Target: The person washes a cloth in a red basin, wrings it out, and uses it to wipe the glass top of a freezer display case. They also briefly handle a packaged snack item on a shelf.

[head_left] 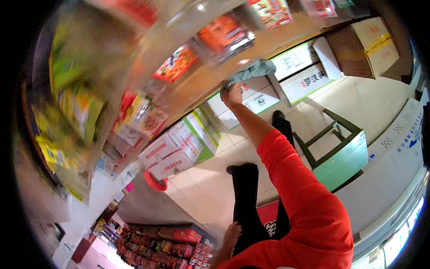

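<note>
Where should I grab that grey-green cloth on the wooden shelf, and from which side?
Grip the grey-green cloth at its bunched end, where the right hand already presses on it, probably coming from the aisle side over the wooden shelf edge. It lies crumpled and limp, one end trailing along the shelf, so a pinch on the gathered folds should lift it whole.

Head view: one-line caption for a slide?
Right hand wipes a wooden shelf with a grey cloth; left hand hangs free.

This is a small shop. Wooden shelves (210, 76) carry bright snack packets (175, 63), stacked cartons (172, 150) stand on the tiled floor (210, 188) beneath them, a rack of packaged goods (165, 246) fills the lower edge, and a white chest freezer (394, 166) lines the right.
</note>
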`<state>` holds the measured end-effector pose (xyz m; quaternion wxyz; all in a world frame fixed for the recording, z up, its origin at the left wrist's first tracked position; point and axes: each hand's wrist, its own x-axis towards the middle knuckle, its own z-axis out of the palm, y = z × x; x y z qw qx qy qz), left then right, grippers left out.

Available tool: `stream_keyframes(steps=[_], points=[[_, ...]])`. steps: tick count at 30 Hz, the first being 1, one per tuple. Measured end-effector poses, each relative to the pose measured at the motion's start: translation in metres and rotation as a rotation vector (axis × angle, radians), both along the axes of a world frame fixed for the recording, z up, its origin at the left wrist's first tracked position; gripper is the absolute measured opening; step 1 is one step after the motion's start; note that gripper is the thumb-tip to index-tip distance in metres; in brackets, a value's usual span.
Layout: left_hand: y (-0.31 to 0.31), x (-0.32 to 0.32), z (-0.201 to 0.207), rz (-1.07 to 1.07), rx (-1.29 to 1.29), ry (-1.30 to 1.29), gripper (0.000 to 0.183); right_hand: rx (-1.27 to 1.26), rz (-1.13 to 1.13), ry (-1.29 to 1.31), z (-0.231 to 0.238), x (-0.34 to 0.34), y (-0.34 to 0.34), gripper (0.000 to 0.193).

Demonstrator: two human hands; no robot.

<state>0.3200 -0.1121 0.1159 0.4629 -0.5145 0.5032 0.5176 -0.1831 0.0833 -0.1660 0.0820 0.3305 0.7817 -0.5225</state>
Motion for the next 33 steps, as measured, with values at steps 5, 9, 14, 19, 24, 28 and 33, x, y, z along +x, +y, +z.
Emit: stream_keyframes(steps=[5,9,14,19,24,28,33], points=[[-0.042,0.094,0.004,-0.069,-0.110,0.074,0.042,-0.023,0.389,-0.213,0.022,0.034,-0.122,0.058],[-0.054,0.096,0.023,-0.117,-0.181,0.082,0.040,0.093,0.663,-0.310,0.030,0.056,-0.169,0.067],[-0.055,0.120,0.022,-0.068,-0.208,0.221,0.040,0.061,1.255,-0.212,0.030,0.078,-0.126,0.055],[-0.052,0.084,0.043,0.028,-0.151,0.265,0.039,-0.496,0.970,-0.482,0.087,0.142,-0.092,0.066],[-0.049,0.137,-0.003,0.458,-0.034,0.310,0.040,-0.359,0.606,-0.754,0.104,0.203,-0.081,0.053],[-0.036,0.140,-0.010,0.595,0.003,0.312,0.041,-0.440,0.485,-0.739,0.054,0.219,-0.043,0.046],[0.014,0.133,-0.003,0.516,-0.138,0.242,0.041,-0.301,0.556,-0.465,-0.089,0.173,0.075,0.042]])
